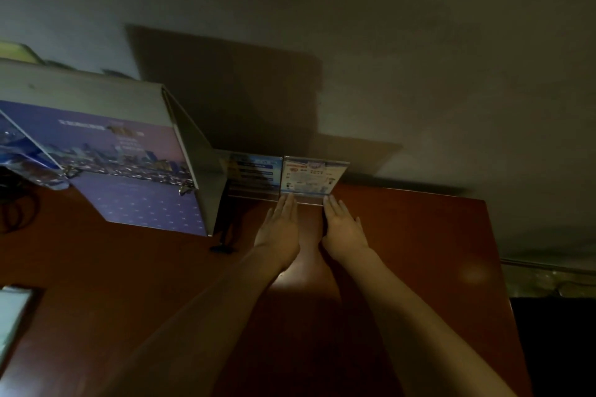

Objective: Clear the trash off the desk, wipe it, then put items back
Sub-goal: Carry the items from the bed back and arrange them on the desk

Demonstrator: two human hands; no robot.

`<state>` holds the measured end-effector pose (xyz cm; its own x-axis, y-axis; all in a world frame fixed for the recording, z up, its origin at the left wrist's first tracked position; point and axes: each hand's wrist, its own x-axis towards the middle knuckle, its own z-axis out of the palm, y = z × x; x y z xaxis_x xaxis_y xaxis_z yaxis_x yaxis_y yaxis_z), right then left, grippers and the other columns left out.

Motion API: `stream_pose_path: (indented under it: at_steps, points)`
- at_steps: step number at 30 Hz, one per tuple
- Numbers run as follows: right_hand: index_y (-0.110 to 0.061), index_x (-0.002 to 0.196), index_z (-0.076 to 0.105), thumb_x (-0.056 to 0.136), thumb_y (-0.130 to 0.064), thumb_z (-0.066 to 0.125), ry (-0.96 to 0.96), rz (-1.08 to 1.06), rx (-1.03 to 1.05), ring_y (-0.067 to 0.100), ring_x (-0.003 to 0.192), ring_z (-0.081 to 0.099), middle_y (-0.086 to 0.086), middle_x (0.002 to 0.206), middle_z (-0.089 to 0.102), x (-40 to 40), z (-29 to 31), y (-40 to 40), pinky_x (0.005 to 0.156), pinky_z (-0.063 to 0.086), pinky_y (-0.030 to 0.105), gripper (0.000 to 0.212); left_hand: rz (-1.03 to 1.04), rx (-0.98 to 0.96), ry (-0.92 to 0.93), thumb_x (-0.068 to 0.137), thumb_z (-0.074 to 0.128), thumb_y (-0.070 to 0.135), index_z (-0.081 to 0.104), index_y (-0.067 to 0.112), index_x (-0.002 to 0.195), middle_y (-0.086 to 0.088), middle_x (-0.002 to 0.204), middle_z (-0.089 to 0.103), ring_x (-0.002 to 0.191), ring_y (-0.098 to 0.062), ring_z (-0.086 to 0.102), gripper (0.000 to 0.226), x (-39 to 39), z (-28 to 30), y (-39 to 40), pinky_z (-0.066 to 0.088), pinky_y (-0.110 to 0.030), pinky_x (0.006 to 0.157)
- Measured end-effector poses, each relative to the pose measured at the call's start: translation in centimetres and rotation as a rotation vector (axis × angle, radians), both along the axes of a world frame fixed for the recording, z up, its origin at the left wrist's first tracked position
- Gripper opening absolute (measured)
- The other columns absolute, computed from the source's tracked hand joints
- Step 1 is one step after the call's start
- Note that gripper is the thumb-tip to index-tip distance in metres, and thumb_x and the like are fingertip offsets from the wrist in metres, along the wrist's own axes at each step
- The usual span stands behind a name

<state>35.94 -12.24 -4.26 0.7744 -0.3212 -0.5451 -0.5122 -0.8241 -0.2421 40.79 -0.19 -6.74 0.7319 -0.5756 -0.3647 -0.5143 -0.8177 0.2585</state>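
A clear acrylic sign stand with a white and blue printed card (314, 179) stands upright at the back of the reddish-brown desk (419, 251), against the wall. My left hand (279, 229) lies flat with its fingertips touching the stand's lower left edge. My right hand (343, 227) lies flat too, fingertips at the stand's lower right edge. Both hands have their fingers straight and together and grip nothing. A second stand with a blue card (253, 176) stands right beside the first, on its left.
A large purple box with a city picture (129, 164) fills the desk's back left. A black cable and small stand (224, 242) lie in front of it. A lit screen (13, 316) shows at the left edge. The desk's right edge drops off to a dark floor.
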Motion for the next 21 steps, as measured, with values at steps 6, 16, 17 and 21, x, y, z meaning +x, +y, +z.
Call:
stream_pose_path:
  at_steps: [6,16,17,21]
  points:
    - [-0.018,0.152,-0.005,0.092,-0.005,0.044,0.011,0.002,-0.005,0.019,0.147,-0.006,-0.001,0.16,-0.006,0.0,0.0,0.3,0.117,0.006,0.048,0.078,-0.005,0.05,-0.003,0.087,0.047,0.006,-0.009,0.008,0.15,-0.007,0.158,-0.013,0.145,-0.019,-0.012,0.084,0.0,0.0,0.1,-0.002,-0.035,0.116]
    - [-0.014,0.13,0.046,0.088,-0.007,0.055,-0.065,0.02,-0.204,0.022,0.124,0.044,0.008,0.136,0.047,-4.4,2.4,-0.7,0.104,0.037,0.033,0.043,-0.107,0.182,-0.041,0.085,0.058,0.017,0.038,0.011,0.137,-0.009,0.139,0.04,0.129,-0.024,0.036,0.056,-0.9,3.9,5.8,0.029,-0.036,0.11]
    - [-0.014,0.128,0.047,0.088,-0.007,0.055,-0.064,0.034,-0.223,0.022,0.122,0.045,0.007,0.133,0.049,-5.3,2.7,-0.6,0.101,0.039,0.032,0.042,-0.11,0.213,-0.022,0.087,0.055,0.017,0.041,0.012,0.135,-0.009,0.137,0.043,0.127,-0.024,0.038,0.05,-1.5,4.8,6.4,0.031,-0.035,0.107]
    - [-0.012,0.132,0.045,0.09,-0.005,0.052,-0.031,0.111,-0.248,0.024,0.122,0.044,0.009,0.134,0.048,-9.9,3.9,0.2,0.1,0.039,0.031,0.044,-0.097,0.25,-0.014,0.093,0.047,0.016,0.049,0.012,0.126,-0.009,0.131,0.049,0.121,-0.023,0.045,0.034,-5.2,8.1,8.2,0.035,-0.034,0.102]
